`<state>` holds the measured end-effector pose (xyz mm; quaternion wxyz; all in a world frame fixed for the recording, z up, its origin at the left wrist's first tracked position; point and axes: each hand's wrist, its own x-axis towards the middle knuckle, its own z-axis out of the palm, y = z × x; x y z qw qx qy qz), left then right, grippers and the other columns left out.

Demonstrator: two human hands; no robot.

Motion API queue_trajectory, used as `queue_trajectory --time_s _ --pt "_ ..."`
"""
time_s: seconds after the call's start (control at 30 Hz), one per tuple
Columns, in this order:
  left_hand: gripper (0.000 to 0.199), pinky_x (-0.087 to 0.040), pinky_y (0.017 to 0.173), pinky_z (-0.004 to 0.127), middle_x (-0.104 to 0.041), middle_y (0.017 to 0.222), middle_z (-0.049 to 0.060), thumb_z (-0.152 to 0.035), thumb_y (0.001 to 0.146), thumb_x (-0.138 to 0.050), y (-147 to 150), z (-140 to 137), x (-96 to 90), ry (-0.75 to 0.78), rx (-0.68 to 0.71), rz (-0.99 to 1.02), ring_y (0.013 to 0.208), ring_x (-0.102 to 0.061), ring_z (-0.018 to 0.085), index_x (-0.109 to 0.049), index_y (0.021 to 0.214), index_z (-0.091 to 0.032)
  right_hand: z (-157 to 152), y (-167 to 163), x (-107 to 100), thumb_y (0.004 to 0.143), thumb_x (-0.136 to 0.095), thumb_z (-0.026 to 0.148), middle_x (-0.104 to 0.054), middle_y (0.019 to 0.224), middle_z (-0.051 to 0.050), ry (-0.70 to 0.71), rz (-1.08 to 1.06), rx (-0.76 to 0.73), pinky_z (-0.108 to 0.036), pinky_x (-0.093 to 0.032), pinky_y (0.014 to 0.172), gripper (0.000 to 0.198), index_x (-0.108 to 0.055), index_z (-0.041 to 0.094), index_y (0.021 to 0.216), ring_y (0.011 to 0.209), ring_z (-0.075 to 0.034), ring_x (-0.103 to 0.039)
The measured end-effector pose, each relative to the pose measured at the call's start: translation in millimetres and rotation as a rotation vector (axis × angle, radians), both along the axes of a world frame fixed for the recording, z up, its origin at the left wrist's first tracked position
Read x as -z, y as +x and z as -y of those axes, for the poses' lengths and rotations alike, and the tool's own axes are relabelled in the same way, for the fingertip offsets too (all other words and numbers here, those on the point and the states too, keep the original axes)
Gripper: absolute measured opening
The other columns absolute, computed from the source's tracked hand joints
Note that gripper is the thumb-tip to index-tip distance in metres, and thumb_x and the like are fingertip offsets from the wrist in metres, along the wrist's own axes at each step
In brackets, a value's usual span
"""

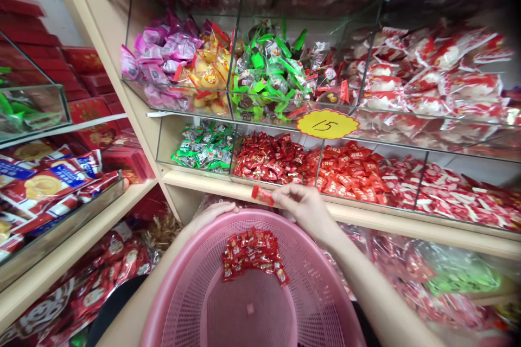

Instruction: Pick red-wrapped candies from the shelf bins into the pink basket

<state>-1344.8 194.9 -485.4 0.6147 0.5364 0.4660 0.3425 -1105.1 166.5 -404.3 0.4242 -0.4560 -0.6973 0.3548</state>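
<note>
A pink plastic basket (195, 244) with mesh sides stands in front of me, a small pile of red wrapped candies (253, 252) at its far end. My left hand (212, 214) grips the basket's far left rim, its fingers partly hidden behind the edge. Above the far right rim, my right hand (299, 203) is closed, pinching one red wrapped candy (262, 195) between thumb and fingers. Just beyond it, a clear shelf bin holds similar dark red candies (271, 158), with orange-red packets (350, 173) in the bin to its right.
Green-wrapped candies (203, 146) and red-and-white ones (451, 190) fill other low bins. A yellow tag (328, 123) reading 15 hangs above. The wooden shelf edge (366, 214) runs close behind the basket. Large bags (52, 179) sit on the left shelf.
</note>
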Motion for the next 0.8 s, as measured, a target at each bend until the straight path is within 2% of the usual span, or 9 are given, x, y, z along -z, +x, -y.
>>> queue_trajectory --time_s 0.1,0.17,0.23,0.33,0.47,0.6,0.67,0.73,0.8 --pt "0.032 -0.036 0.086 0.026 -0.065 0.095 0.005 -0.046 0.067 -0.060 1 1 3.4 0.018 0.007 -0.003 0.096 -0.054 0.020 -0.069 0.078 -0.017 12 -12 36 0.070 -0.061 0.040 -0.057 0.060 0.002 -0.367 -0.258 -0.058 -0.020 -0.029 0.045 0.025 -0.063 0.015 0.073 0.047 -0.006 -0.039" --pt "0.036 -0.036 0.086 0.026 -0.065 0.094 0.007 -0.047 0.071 -0.056 1 1 6.8 0.014 0.017 -0.015 0.093 -0.055 0.020 -0.068 0.082 -0.015 15 -19 56 0.066 -0.065 0.041 -0.055 0.058 0.004 -0.541 -0.372 -0.068 -0.018 -0.022 0.042 0.027 -0.062 0.014 0.073 0.043 -0.004 -0.033" --pt "0.039 -0.037 0.086 0.027 -0.065 0.094 0.008 -0.047 0.075 -0.053 -1 -1 11.0 0.010 0.031 -0.036 0.090 -0.056 0.019 -0.067 0.087 -0.014 14 -23 72 0.064 -0.068 0.040 -0.055 0.060 0.004 -0.634 -0.472 -0.097 -0.017 -0.020 0.042 0.027 -0.060 0.014 0.071 0.043 -0.003 -0.031" --pt "0.038 -0.035 0.089 0.027 -0.064 0.099 0.007 -0.045 0.077 -0.051 -4 -5 17.2 0.036 0.041 -0.057 0.093 -0.056 0.019 -0.067 0.091 -0.014 11 -26 87 0.064 -0.069 0.037 -0.054 0.061 0.005 -0.669 -0.586 -0.127 -0.016 -0.021 0.042 0.025 -0.059 0.014 0.069 0.045 -0.002 -0.033" --pt "0.032 -0.034 0.090 0.025 -0.063 0.103 0.005 -0.042 0.076 -0.054 -6 -10 20.6 0.081 0.051 -0.048 0.099 -0.054 0.018 -0.068 0.089 -0.017 10 -24 96 0.065 -0.069 0.035 -0.055 0.064 0.004 -0.628 -0.613 -0.100 -0.015 -0.025 0.042 0.025 -0.062 0.014 0.074 0.046 -0.002 -0.036" --pt "0.031 -0.038 0.080 0.024 -0.066 0.085 0.003 -0.045 0.072 -0.057 -3 -7 15.6 0.044 0.000 -0.079 0.084 -0.057 0.017 -0.066 0.071 -0.016 12 -25 94 0.070 -0.063 0.042 -0.058 0.060 0.002 -0.480 -0.540 -0.010 -0.016 -0.030 0.039 0.028 -0.060 0.015 0.079 0.043 -0.005 -0.044" --pt "0.034 -0.040 0.072 0.024 -0.066 0.074 0.003 -0.048 0.071 -0.058 0 -3 10.7 -0.033 -0.035 -0.070 0.070 -0.058 0.016 -0.062 0.065 -0.015 15 -26 90 0.075 -0.057 0.044 -0.061 0.059 0.000 -0.353 -0.453 0.034 -0.020 -0.038 0.041 0.028 -0.060 0.017 0.083 0.047 -0.010 -0.052" --pt "0.035 -0.041 0.066 0.025 -0.064 0.067 0.002 -0.049 0.070 -0.058 1 1 5.4 -0.124 -0.046 -0.025 0.060 -0.056 0.014 -0.059 0.064 -0.014 20 -29 86 0.079 -0.052 0.041 -0.065 0.068 -0.002 -0.170 -0.306 0.048 -0.025 -0.047 0.053 0.025 -0.061 0.018 0.086 0.058 -0.014 -0.060" --pt "0.036 -0.042 0.065 0.025 -0.064 0.066 0.003 -0.049 0.069 -0.059 2 5 0.8 -0.184 -0.047 0.036 0.055 -0.055 0.012 -0.058 0.065 -0.014 24 -32 85 0.083 -0.048 0.034 -0.067 0.081 -0.004 0.030 -0.120 0.043 -0.030 -0.049 0.066 0.021 -0.063 0.021 0.090 0.071 -0.016 -0.062"
